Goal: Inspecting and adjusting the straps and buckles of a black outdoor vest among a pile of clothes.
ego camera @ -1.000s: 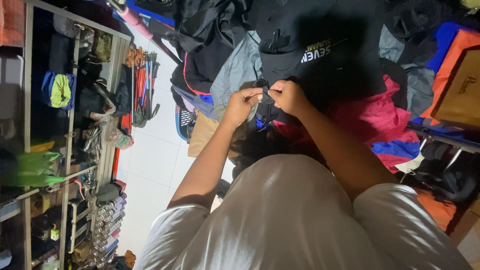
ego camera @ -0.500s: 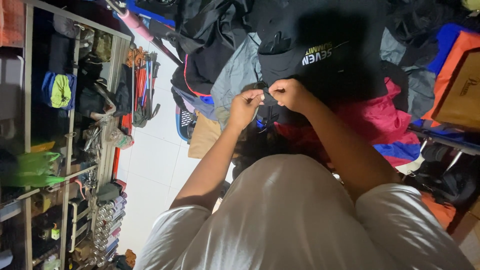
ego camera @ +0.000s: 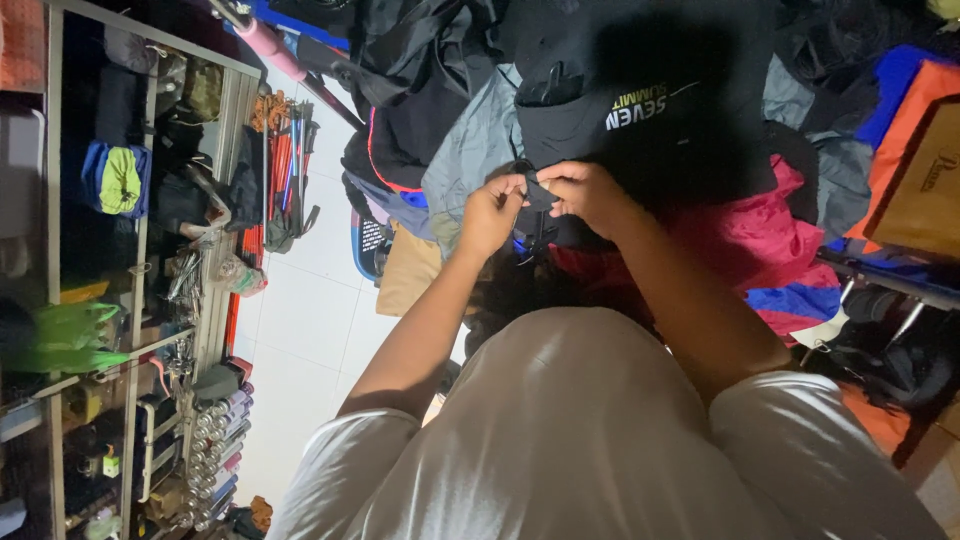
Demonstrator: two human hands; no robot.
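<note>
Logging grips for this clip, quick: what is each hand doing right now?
Left hand: closed, pinching the black fabric strap.
Right hand: closed on the same strap, from the other side.

a shop: stocked display shelves [ego camera: 140, 300] (gear, bottles) and heaped jackets [ego camera: 620, 110].

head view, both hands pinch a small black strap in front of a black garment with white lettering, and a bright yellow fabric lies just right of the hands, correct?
Not quite. In the head view, the left hand and right hand do pinch the small black strap in front of the black garment with white lettering, but the fabric just right of the hands is pink-red, not yellow.
</note>
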